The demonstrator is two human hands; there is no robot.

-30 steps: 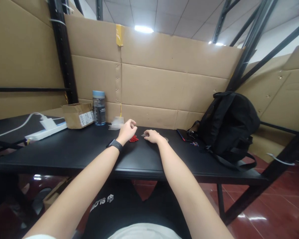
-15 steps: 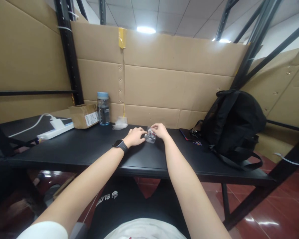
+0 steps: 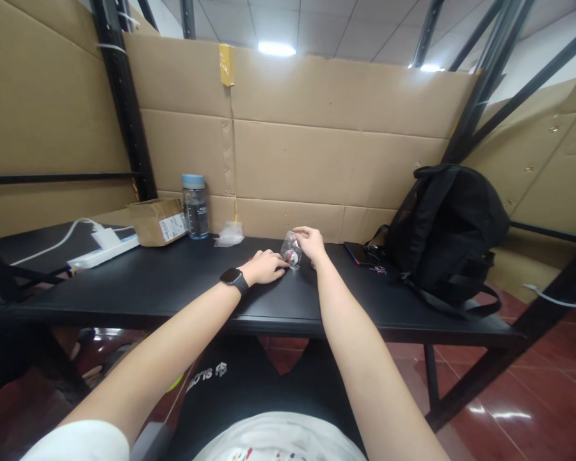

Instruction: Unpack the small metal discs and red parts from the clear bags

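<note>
On the black table (image 3: 139, 282), one clear bag (image 3: 291, 250) in right hand's (image 3: 310, 244) grip, left hand (image 3: 265, 267) loose beside.

- Dark garment (image 3: 221, 384) near, at lap: white print, upside down, reads about "SLOG", partly cut off
- Bottle (image 3: 194, 206) and box (image 3: 157, 221) labels: too small to read

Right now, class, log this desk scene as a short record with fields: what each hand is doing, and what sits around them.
left hand: left hand resting on the black table, fingertips at a small clear plastic bag
right hand: right hand pinching the bag's top, lifting it
bag contents: something red and white, too small to identify
left of hands: water bottle, cardboard box, power strip
right of hands: black backpack
</note>
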